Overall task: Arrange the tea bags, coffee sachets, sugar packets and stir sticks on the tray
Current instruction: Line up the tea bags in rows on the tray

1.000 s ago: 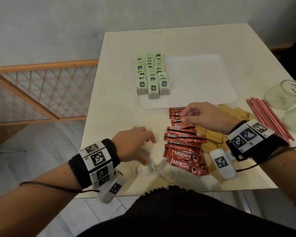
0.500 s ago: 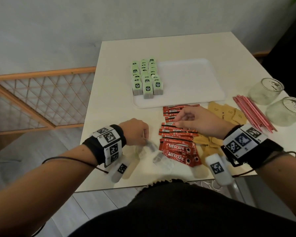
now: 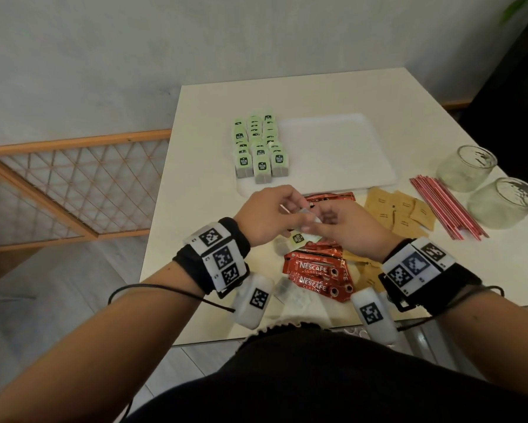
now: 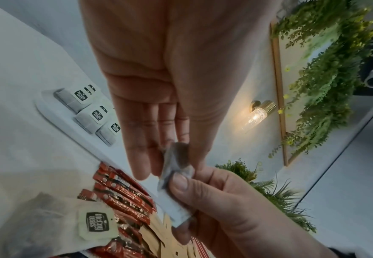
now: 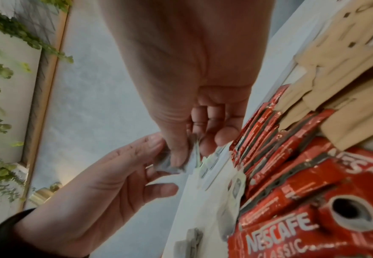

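While the left hand (image 3: 269, 213) pinches one end of a tea bag (image 3: 310, 218) and the right hand (image 3: 346, 227) pinches the other, both hover above the table; the tray (image 3: 375, 178) lies just beyond, tea rows filling its left.

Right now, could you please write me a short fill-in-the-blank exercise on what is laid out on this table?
1. The green-tagged tea bags stand in rows on the white plastic ____.
2. The red Nescafe coffee sachets lie on the ____, not the tray.
3. Both hands, left hand and right hand, pinch one loose ____.
4. Beside the red stir sticks stand ____ glass jars.

Missing words: tray; table; tea bag; two
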`<act>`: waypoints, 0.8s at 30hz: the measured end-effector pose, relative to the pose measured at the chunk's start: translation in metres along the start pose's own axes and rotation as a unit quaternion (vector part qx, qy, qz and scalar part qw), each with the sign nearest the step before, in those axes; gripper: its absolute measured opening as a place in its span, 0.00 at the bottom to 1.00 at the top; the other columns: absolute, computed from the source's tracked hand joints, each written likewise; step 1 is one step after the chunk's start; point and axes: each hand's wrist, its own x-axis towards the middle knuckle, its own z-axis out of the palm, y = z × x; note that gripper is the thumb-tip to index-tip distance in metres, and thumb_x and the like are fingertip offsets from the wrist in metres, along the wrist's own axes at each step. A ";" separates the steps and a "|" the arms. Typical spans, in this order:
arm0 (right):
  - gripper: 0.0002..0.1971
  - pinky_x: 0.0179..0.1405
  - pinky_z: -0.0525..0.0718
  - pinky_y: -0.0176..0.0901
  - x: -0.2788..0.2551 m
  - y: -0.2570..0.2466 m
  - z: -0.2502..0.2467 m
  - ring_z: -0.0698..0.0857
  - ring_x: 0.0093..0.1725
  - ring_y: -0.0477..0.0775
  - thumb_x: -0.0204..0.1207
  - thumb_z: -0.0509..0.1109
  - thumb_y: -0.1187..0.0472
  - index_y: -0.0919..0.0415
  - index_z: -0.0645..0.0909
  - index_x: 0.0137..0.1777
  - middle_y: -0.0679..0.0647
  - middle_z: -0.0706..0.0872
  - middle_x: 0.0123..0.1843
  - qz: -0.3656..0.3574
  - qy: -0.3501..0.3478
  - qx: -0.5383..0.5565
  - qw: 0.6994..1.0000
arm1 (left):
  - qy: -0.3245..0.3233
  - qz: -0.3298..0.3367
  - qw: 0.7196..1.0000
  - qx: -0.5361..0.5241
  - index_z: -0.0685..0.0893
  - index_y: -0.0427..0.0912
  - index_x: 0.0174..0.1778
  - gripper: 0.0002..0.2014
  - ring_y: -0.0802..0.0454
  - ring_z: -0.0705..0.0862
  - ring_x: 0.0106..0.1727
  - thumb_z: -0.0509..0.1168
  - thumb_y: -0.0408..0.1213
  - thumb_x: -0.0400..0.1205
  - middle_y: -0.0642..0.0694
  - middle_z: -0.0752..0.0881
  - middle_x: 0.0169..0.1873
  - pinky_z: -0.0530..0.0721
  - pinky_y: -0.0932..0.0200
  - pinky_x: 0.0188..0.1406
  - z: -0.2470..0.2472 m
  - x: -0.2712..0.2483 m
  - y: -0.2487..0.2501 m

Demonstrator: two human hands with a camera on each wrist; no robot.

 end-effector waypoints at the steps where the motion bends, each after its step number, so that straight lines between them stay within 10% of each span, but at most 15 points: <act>1: 0.09 0.38 0.85 0.54 -0.002 0.002 -0.002 0.85 0.35 0.56 0.73 0.78 0.53 0.58 0.86 0.42 0.60 0.89 0.40 0.004 0.014 -0.008 1.000 | -0.002 -0.002 1.000 0.010 0.84 0.44 0.54 0.15 0.47 0.89 0.43 0.76 0.43 0.76 0.46 0.88 0.49 0.90 0.54 0.39 0.000 0.000 -0.002; 8: 0.05 0.36 0.77 0.39 -0.006 0.013 -0.023 0.79 0.33 0.40 0.77 0.73 0.51 0.48 0.87 0.42 0.44 0.85 0.37 0.029 0.002 -0.112 0.993 | -0.097 -0.096 0.943 0.303 0.77 0.47 0.68 0.27 0.51 0.80 0.54 0.75 0.50 0.75 0.49 0.82 0.60 0.80 0.53 0.56 0.002 0.012 -0.030; 14: 0.11 0.40 0.79 0.29 0.001 0.008 -0.019 0.84 0.40 0.36 0.75 0.76 0.57 0.43 0.87 0.56 0.42 0.88 0.44 -0.007 -0.095 -0.152 0.984 | -0.080 -0.072 0.944 0.312 0.85 0.45 0.50 0.05 0.48 0.84 0.54 0.70 0.38 0.79 0.46 0.87 0.55 0.81 0.56 0.51 0.010 0.017 -0.028; 19: 0.21 0.41 0.83 0.28 0.005 0.007 -0.012 0.83 0.38 0.40 0.72 0.79 0.62 0.45 0.83 0.63 0.46 0.87 0.44 0.013 -0.106 -0.155 0.982 | -0.100 -0.104 0.916 0.375 0.78 0.45 0.60 0.25 0.47 0.83 0.53 0.73 0.55 0.74 0.50 0.84 0.53 0.81 0.52 0.50 0.008 0.015 -0.032; 24: 0.21 0.42 0.84 0.32 0.004 0.006 -0.010 0.84 0.39 0.43 0.70 0.80 0.64 0.46 0.84 0.61 0.46 0.88 0.44 0.022 -0.127 -0.155 0.979 | -0.126 -0.109 0.918 0.360 0.88 0.42 0.46 0.12 0.48 0.87 0.46 0.74 0.46 0.75 0.48 0.90 0.45 0.83 0.56 0.43 0.010 0.015 -0.032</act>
